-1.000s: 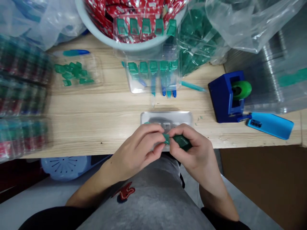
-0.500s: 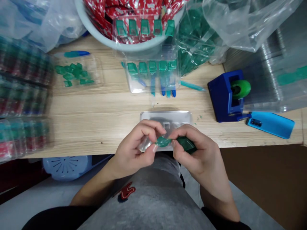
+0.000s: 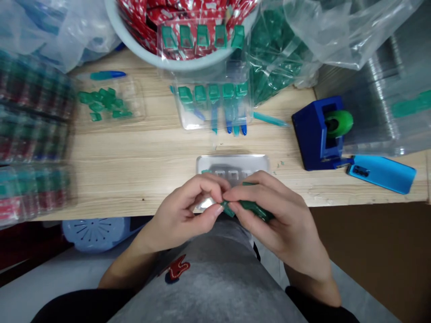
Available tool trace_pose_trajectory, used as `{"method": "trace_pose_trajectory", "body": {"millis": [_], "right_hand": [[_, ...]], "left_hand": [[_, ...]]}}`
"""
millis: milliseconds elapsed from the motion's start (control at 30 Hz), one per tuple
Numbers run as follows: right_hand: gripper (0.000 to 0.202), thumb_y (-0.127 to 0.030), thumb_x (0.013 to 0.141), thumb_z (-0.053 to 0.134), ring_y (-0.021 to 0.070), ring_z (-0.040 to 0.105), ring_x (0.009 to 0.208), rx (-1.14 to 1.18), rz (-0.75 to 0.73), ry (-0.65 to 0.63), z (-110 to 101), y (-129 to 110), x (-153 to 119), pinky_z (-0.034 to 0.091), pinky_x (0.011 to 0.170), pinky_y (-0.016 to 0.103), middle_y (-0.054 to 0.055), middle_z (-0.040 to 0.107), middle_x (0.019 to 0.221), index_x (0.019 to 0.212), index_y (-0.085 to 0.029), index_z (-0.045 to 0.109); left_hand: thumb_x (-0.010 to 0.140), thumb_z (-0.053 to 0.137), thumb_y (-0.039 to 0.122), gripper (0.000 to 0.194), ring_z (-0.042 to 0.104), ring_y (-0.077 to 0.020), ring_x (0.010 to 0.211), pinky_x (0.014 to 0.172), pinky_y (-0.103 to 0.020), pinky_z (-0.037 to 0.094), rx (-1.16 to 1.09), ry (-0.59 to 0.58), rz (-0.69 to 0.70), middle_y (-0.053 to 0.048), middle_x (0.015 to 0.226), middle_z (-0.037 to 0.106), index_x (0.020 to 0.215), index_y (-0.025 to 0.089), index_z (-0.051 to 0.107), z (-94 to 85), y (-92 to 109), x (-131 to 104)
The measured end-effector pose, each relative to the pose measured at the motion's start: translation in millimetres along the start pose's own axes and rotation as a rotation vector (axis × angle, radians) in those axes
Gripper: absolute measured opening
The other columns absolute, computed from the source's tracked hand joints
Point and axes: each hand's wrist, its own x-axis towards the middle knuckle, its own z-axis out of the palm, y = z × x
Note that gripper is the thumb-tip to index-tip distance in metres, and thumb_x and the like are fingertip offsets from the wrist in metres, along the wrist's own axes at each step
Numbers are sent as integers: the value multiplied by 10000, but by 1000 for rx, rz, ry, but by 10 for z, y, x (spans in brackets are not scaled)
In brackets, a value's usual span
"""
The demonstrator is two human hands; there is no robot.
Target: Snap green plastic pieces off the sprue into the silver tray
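Observation:
My left hand (image 3: pixel 186 211) pinches a small translucent green plastic piece (image 3: pixel 228 209) between thumb and fingertips. At the other side of that piece, the thumb and index finger of my right hand (image 3: pixel 283 217) close on it too. More dark green plastic (image 3: pixel 257 210) is held in my right hand, partly covered by the fingers. Both hands are over the near edge of a clear plastic blister tray (image 3: pixel 232 160), whose front part they hide. A bit of green shows in the tray's left side.
Behind stand blister trays (image 3: pixel 213 93) with green caps, a tub (image 3: pixel 141 51) of red dotted packets and a bag of green pieces (image 3: pixel 276 58). Left are loose green pieces (image 3: pixel 106 99) and stacked packs (image 3: pixel 33 130). Right are a tape dispenser (image 3: pixel 311 134) and a phone (image 3: pixel 384 174).
My right fingers have moved left, over the small green piece and closer to my left fingertips. The piece has tilted down and is more covered now.

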Motion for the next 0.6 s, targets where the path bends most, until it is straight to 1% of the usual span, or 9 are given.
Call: {"method": "trace_pose_trajectory", "body": {"millis": [67,133,233,300,333,367,433,500,600], "right_hand": [[99,-164,905,611,111,583,773,11,-6,-12,-8,-7,14,466,655,245,6,610,893,962,-238,644],[80,-160,896,616,116,571,743,48,5,47,-41,-4,15,457,636,255,-2,604,839,908,-239,616],[93,-174,916,587,138,568,727,113,97,256,-102,34,-18,447,625,284,0,599,778,861,-249,597],[88,-218,924,590,147,553,691,136,173,408,-122,77,-56,429,600,300,5,596,753,842,-245,611],[86,-241,920,602,146,543,670,138,200,468,-124,99,-76,416,586,303,5,591,737,836,-241,620],[87,-260,912,618,142,529,648,137,220,517,-121,121,-94,401,572,302,2,585,719,829,-237,626],[93,-279,898,641,132,509,623,125,248,579,-107,154,-124,375,556,298,-5,575,698,819,-230,633],[94,-283,891,654,126,515,629,117,271,587,-92,173,-142,371,561,293,-8,584,708,817,-227,637],[95,-287,889,661,117,529,642,125,289,574,-79,185,-156,379,572,285,-13,599,729,818,-226,646]], "left_hand": [[931,538,176,59,655,-143,856,687,-247,568,-16,-35,-17,-49,935,643,905,219,508,1,9,-2],[936,535,204,66,643,-134,804,648,-236,560,-27,-38,-16,-46,911,638,881,218,500,-22,7,-12],[928,537,187,49,637,-145,834,695,-265,565,74,60,6,-53,935,638,893,216,517,-110,-39,-36],[914,540,140,77,637,-162,919,765,-293,562,227,123,16,-57,982,637,924,216,541,-177,-93,-38],[907,542,120,103,634,-167,954,794,-303,556,316,125,22,-55,1002,637,941,217,552,-200,-123,-31],[904,546,108,123,632,-169,971,814,-309,550,399,102,35,-51,1014,640,962,217,560,-212,-150,-17],[917,547,106,155,633,-171,964,828,-318,543,549,18,86,-43,1014,652,1024,216,566,-202,-189,27],[935,551,126,178,633,-179,941,820,-327,540,669,-48,154,-50,1005,665,1097,200,556,-161,-201,77],[945,562,160,199,620,-189,917,817,-335,532,781,-97,216,-72,1004,673,1143,163,547,-117,-180,128]]}}
